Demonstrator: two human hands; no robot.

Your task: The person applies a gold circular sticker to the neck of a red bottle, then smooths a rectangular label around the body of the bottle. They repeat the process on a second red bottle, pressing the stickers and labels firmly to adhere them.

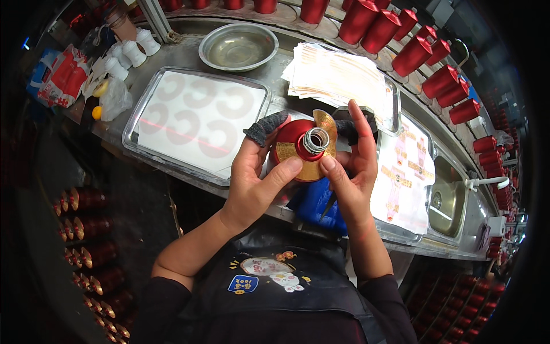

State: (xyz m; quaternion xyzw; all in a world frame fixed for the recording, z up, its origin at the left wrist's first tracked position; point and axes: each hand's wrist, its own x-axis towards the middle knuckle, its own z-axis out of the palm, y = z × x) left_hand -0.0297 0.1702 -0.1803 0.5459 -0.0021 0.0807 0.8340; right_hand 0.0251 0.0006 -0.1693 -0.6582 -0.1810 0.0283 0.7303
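Where tray edges (172, 159) part, hands (252, 182) hold a bottle (289, 133).

Bottle (290, 133): between left hand (255, 175) and right hand (356, 175), over the front edge of the counter (172, 57) (its height is hard to tell).
Left tray (148, 106): on the counter, left of the bottle, under a sheet (189, 109).
Basin (238, 50): behind that tray, left of the paper stack (338, 74).
Labels (398, 178): right of the right hand, left of the sink (448, 192).
Tap (487, 183): at the sink's right.
Cups (133, 53): left of the basin, right of the bag (62, 74).
Back bottles (381, 30): in a curve behind basin and stack.
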